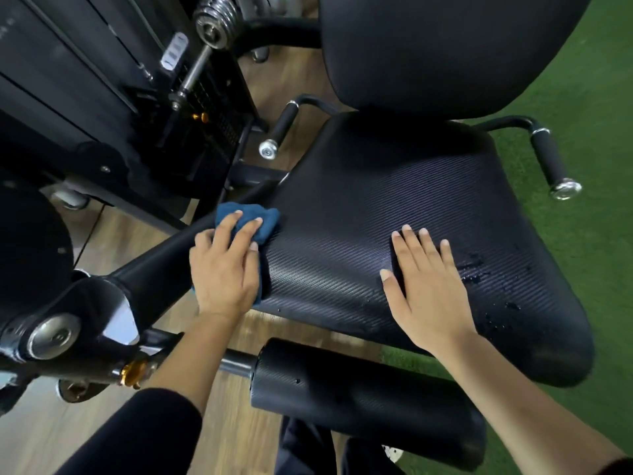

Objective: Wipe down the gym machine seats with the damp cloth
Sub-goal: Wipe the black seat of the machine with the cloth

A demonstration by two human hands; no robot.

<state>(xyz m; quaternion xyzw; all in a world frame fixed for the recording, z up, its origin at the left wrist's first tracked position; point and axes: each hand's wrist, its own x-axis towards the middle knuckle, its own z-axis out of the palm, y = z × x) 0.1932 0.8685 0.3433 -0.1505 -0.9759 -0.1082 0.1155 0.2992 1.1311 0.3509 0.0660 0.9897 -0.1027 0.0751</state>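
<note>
Your left hand (224,269) presses the crumpled blue terry cloth (253,221) at the ribbed black vinyl seat's (376,207) nine-o'clock edge — fingers clamped on it; your right hand (428,286) lies flat, fingers apart — droplets at three o'clock.

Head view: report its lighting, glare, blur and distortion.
Head view: dim, soft light; pale sheen on the seat beyond the right hand; glare on chrome handle caps; wide-angle bending at edges; slight blur on the left hand pressing the blue cloth.
</note>
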